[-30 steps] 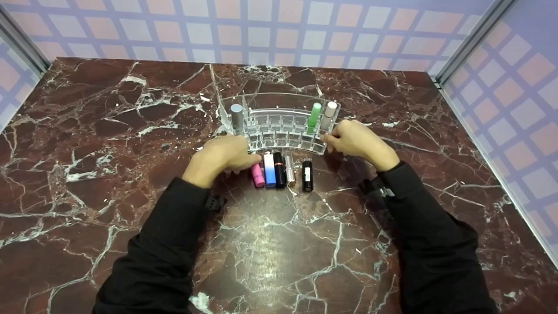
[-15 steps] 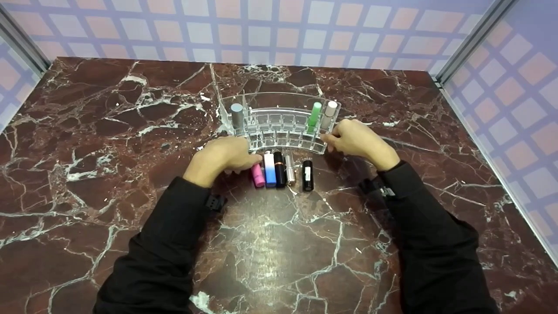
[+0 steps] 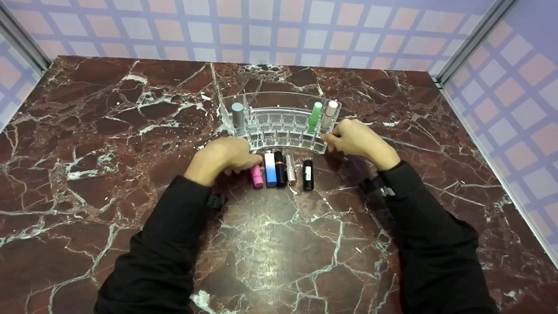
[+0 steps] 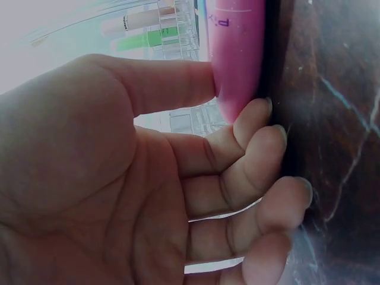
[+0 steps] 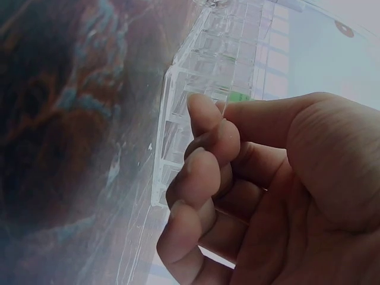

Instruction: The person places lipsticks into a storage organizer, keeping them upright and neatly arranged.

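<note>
"What's the room like?"
"Lilac walls (image 3: 261,30) with pink and white squares."
"The surface?"
"A red-brown marbled table (image 3: 279,244), pale-veined, shiny in the middle."
"On it?"
"A clear rack (image 3: 279,118). The right hand (image 3: 359,141), fingers curled, pinches its right end."
"And the other?"
"The left hand (image 3: 222,155), fingers bent, pinches a pink tube (image 3: 257,178) just in front of the rack."

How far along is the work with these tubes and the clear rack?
Apparently done: the gray tube, green tube and white-capped tube stand in the clear rack. In hand: the left hand pinches the pink tube, and the right hand holds the rack's edge. Seemingly left: the blue-and-white tube, shiny tube, plain black tube and labeled black tube, lying on the table.
</note>
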Tool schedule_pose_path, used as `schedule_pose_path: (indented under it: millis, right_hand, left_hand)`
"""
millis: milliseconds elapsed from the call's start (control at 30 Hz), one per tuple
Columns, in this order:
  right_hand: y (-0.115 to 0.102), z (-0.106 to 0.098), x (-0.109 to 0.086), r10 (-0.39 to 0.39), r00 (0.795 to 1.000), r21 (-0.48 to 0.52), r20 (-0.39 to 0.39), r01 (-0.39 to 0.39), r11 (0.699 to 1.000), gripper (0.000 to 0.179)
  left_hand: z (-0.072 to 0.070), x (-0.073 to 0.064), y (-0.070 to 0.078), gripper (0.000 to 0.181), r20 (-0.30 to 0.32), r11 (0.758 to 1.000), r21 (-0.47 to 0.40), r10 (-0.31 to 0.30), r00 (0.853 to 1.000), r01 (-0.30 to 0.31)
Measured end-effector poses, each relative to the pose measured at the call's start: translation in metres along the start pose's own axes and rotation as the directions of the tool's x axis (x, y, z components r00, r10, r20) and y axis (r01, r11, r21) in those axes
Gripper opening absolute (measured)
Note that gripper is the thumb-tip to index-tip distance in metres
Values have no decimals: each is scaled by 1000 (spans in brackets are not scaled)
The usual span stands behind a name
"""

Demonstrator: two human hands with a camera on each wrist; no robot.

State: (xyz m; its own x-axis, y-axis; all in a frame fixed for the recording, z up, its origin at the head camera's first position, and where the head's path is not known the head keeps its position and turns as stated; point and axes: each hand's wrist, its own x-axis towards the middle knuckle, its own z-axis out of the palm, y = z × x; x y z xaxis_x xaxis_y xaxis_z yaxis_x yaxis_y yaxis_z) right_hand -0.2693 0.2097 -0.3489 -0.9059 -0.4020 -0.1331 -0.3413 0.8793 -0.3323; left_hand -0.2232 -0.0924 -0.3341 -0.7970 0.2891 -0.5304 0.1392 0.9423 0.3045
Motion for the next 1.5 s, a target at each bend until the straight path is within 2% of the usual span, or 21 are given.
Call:
schedule_pose_path:
  millis: [300, 533, 867, 1233, 1500]
  right_hand:
    - [1, 0, 0, -4, 1000, 1, 1, 4, 1000, 44]
    - [2, 0, 0, -28, 1000, 15, -1, 28, 1000, 45]
    - [3, 1, 0, -10, 1000, 16, 8, 10, 1000, 45]
    - [2, 1, 1, -6, 1000, 4, 4, 6, 1000, 45]
    - [2, 1, 1, -1, 1000, 5, -4, 1, 1000, 45]
  left_hand:
    - [2, 1, 1, 45, -5, 1000, 6, -17, 1000, 17]
    - [1, 2, 1, 45, -18, 1000, 27, 0, 1000, 0]
    - [3, 3, 2, 46, -35, 999, 23, -31, 999, 32]
    - [6, 5, 3, 34, -69, 998, 21, -51, 996, 53]
    - [7, 5, 2, 27, -90, 999, 14, -42, 995, 44]
